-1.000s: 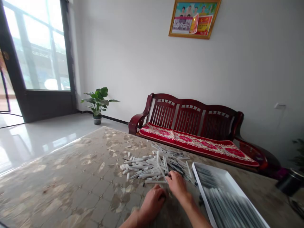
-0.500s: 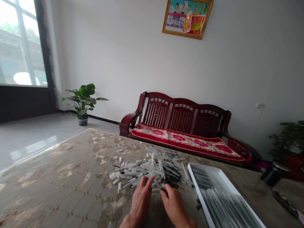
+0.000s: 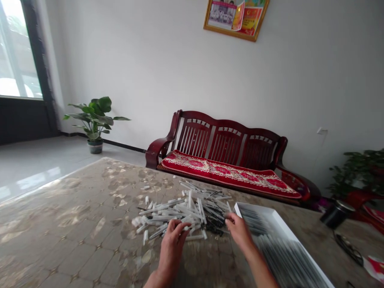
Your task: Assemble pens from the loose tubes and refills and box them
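L hand (image 3: 171, 245) pinching small white pen part (image 3: 186, 228); R hand (image 3: 239, 230) btwn pen-part pile (image 3: 168, 218) & white box (image 3: 284, 225), fingertips blurred, can't tell grip; light pinch best

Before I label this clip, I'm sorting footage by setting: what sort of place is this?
Probably a home's living room: a carved wooden bench with a red patterned cover, a framed display hung above it, and a potted plant on the floor.

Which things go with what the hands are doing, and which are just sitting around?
Seems part of it:
pile of pen-like pieces
white box
thin rods inside the box

Seems just around:
black cup
potted plant
wooden bench
framed picture
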Demonstrator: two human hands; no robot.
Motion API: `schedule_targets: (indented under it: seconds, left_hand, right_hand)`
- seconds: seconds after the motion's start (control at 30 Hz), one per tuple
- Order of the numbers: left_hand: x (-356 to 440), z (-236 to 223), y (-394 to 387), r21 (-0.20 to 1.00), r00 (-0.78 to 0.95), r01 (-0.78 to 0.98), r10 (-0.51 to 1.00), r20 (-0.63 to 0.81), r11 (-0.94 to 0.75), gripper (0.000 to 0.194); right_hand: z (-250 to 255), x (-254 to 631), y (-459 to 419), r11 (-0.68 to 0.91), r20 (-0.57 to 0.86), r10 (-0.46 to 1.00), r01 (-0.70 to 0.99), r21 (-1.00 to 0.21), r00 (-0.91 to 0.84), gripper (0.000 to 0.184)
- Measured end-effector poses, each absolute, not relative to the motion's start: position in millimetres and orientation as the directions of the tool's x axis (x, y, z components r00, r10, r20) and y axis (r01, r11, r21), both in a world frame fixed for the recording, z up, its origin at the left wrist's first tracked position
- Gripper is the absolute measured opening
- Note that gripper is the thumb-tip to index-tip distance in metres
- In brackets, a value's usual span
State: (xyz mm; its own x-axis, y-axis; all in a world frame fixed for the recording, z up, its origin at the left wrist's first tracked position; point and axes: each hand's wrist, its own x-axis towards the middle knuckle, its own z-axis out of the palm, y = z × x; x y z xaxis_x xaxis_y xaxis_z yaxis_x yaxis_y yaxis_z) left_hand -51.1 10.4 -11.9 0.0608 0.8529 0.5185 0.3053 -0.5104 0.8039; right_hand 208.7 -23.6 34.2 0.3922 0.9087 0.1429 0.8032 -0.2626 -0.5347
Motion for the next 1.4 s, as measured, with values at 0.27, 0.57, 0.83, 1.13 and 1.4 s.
schedule_targets:
  seconds: [0.27, 0.57, 0.83, 1.13, 1.4]
  left_hand:
    - [-37, -4, 12, 0.969, 0.023, -0.243, 0.998, 0.055, -0.048, 0.044]
    - [-35, -2, 18, 0.778, 0.079, -0.594, 0.977, -0.196, 0.204, 0.046]
    - [-35, 3, 19, 0.645, 0.114, -0.699, 0.939, -0.324, 0.307, 0.024]
    - [-37, 8, 18, 0.615, 0.101, -0.723, 0.93, -0.354, 0.313, 0.016]
    - [-37, 6, 18, 0.662, 0.119, -0.693, 0.95, -0.287, 0.287, 0.033]
  right_hand:
    - [42, 250, 14, -0.419, 0.111, 0.89, 0.889, -0.186, 0.443, 0.021]
    - [31, 232, 22, -0.382, 0.102, 0.92, 0.924, 0.02, 0.378, 0.015]
    - [43, 204, -2, -0.166, 0.278, 0.94, 0.977, -0.137, 0.199, 0.022]
    - [38, 145, -43, 0.102, 0.317, 0.948, 0.946, -0.308, 0.001, 0.025]
    - [41, 140, -46, 0.1, 0.321, 0.947, 0.971, -0.215, -0.027, 0.029]
